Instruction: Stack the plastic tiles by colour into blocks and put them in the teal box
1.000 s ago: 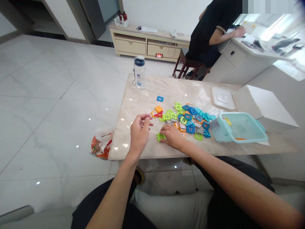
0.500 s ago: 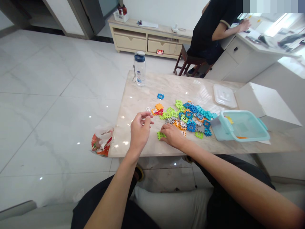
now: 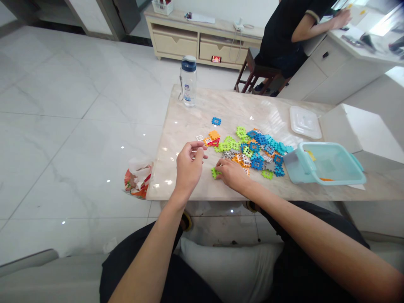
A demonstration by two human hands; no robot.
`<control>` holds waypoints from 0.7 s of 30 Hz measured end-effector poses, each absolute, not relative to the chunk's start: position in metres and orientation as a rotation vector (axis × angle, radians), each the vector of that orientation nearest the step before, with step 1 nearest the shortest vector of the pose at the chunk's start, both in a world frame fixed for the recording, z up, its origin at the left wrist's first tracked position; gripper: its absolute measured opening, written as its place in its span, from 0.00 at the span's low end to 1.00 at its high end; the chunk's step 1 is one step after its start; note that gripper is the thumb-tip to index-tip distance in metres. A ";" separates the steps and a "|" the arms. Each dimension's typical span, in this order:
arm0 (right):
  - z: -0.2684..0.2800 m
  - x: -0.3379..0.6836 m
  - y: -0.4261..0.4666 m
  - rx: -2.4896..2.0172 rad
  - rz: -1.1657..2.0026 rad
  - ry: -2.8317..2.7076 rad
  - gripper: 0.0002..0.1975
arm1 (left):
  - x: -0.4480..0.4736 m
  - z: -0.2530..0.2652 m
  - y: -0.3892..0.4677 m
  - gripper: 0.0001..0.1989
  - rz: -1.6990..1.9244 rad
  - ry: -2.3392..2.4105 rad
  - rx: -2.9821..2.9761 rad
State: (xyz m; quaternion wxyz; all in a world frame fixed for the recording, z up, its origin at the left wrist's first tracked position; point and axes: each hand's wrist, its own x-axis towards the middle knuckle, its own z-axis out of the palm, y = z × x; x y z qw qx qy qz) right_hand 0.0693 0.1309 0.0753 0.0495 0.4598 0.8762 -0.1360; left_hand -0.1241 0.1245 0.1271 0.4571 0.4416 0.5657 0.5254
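My right hand (image 3: 232,173) pinches a lime-green interlocking plastic tile (image 3: 215,173) near the table's front edge; its fingertips hide part of the tile. To the left, my left hand (image 3: 191,162) hovers with loosely bent fingers, thumb apart, and nothing visible in it. Just beyond it lie a white lattice window piece (image 3: 200,138), an orange tile (image 3: 214,135) and a red tile (image 3: 216,143). A heap of similar tiles, with blue ones (image 3: 257,163) and teal ones (image 3: 279,147), spreads beyond and to the right of my right hand. One blue tile (image 3: 216,121) lies alone farther back.
A teal plastic tub (image 3: 334,164) with a few pieces inside stands on the right, its clear lid (image 3: 305,122) behind it. A water bottle (image 3: 189,82) stands at the far left corner. Another person (image 3: 285,38) sits on a stool beyond the table.
The whole view has shifted slightly, so everything sits a little higher and farther right. My right fingers now cover more of the green tile. My left hand keeps nearly the same pose.
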 end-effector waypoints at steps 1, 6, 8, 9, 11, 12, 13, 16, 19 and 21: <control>0.074 0.070 0.131 1.403 -0.422 2.673 0.07 | -0.124 0.127 0.125 0.08 1.298 1.392 1.091; 0.073 0.073 0.132 1.400 -0.430 2.688 0.05 | -0.125 0.125 0.125 0.07 1.304 1.391 1.090; 0.073 0.074 0.131 1.392 -0.434 2.691 0.05 | -0.125 0.125 0.125 0.07 1.308 1.387 1.090; 0.074 0.075 0.130 1.385 -0.438 2.696 0.05 | -0.125 0.125 0.124 0.07 1.311 1.385 1.092; 0.073 0.076 0.129 1.371 -0.443 2.713 0.06 | -0.126 0.125 0.124 0.07 1.320 1.383 1.098; 0.073 0.077 0.128 1.365 -0.443 2.721 0.06 | -0.126 0.125 0.124 0.07 1.324 1.382 1.100; 0.073 0.077 0.128 1.361 -0.442 2.727 0.06 | -0.126 0.126 0.124 0.07 1.326 1.382 1.102; 0.071 0.076 0.128 1.365 -0.426 2.728 0.06 | -0.125 0.126 0.124 0.07 1.323 1.384 1.103; 0.072 0.073 0.129 1.374 -0.388 2.712 0.06 | -0.124 0.127 0.124 0.06 1.316 1.384 1.102; 0.074 0.072 0.129 1.385 -0.373 2.691 0.06 | -0.123 0.128 0.124 0.06 1.311 1.381 1.100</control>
